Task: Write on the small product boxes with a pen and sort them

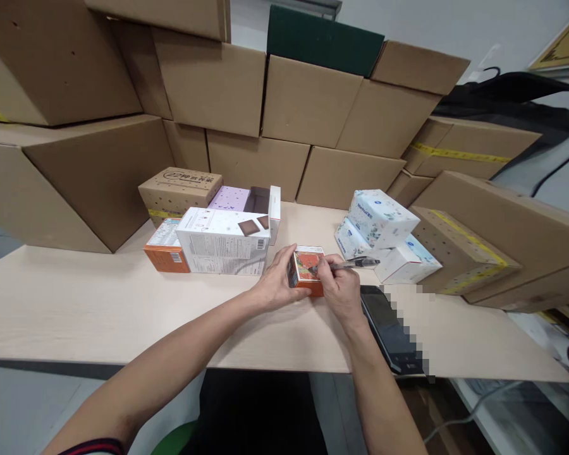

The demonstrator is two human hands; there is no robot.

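Observation:
A small orange box [317, 288] with a printed picture on its upper face stands on the pale table in front of me. My left hand [279, 281] grips it from the left, thumb along the near side and fingers behind. In my right hand [340, 292] is a pen [358, 262], pinched between thumb and fingers. Its tip end is at the box's upper face; whether it touches cannot be made out. Just right of my right wrist lies a black handheld device [384, 322], partly covered by a pixelated patch.
White-and-brown box [222, 246], orange-and-white box [165, 246] and brown carton [180, 189] are grouped at the left. Tissue packs [382, 218] are stacked at the right beside a taped carton [459, 249]. Large cardboard boxes [308, 98] wall the back of the table [76, 303].

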